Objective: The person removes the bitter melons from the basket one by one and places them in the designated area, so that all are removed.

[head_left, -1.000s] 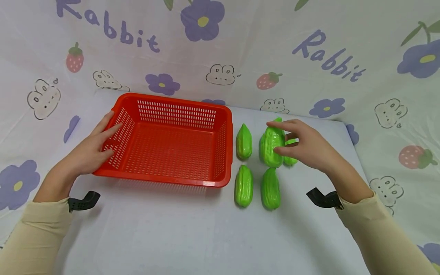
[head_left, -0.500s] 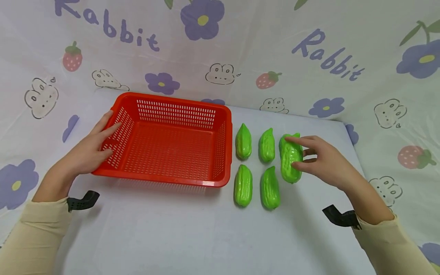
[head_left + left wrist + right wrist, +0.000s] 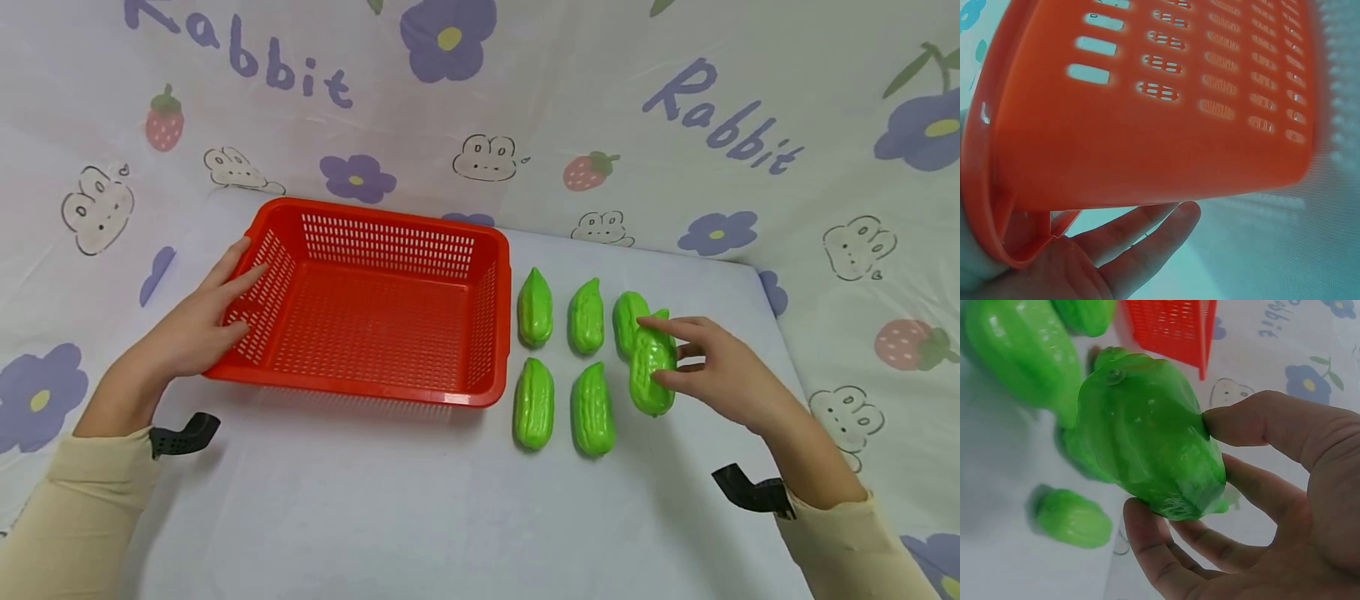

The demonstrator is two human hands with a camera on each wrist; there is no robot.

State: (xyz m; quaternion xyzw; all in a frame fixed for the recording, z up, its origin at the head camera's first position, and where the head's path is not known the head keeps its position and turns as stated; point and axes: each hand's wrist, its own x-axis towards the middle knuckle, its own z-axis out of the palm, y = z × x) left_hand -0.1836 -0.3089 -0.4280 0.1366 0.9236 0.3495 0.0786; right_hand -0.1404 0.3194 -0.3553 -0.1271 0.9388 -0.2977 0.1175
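My left hand (image 3: 183,329) grips the left end of a red plastic basket (image 3: 367,397), with fingers on both sides of the rim. In the left wrist view, two fingers show along the outside of the basket wall (image 3: 1147,150). My right hand (image 3: 720,367) pinches a glossy green bitter melon (image 3: 651,379) between thumb and fingers, above the table. In the head view this melon partly covers another bitter melon (image 3: 628,312) on the table. The right wrist view shows the held bitter melon (image 3: 1147,437) close up, the thumb on one side and fingers on the other.
Two bitter melons, one (image 3: 535,308) and another (image 3: 587,317), lie in the back row beside the basket. Nearer me lie a bitter melon (image 3: 533,404) and one more (image 3: 592,410). A printed cloth (image 3: 420,117) hangs behind the white table (image 3: 390,517).
My right hand has carried the held bitter melon rightward and nearer to me, uncovering the back-row melon and partly another. The left hand and basket keep their place.
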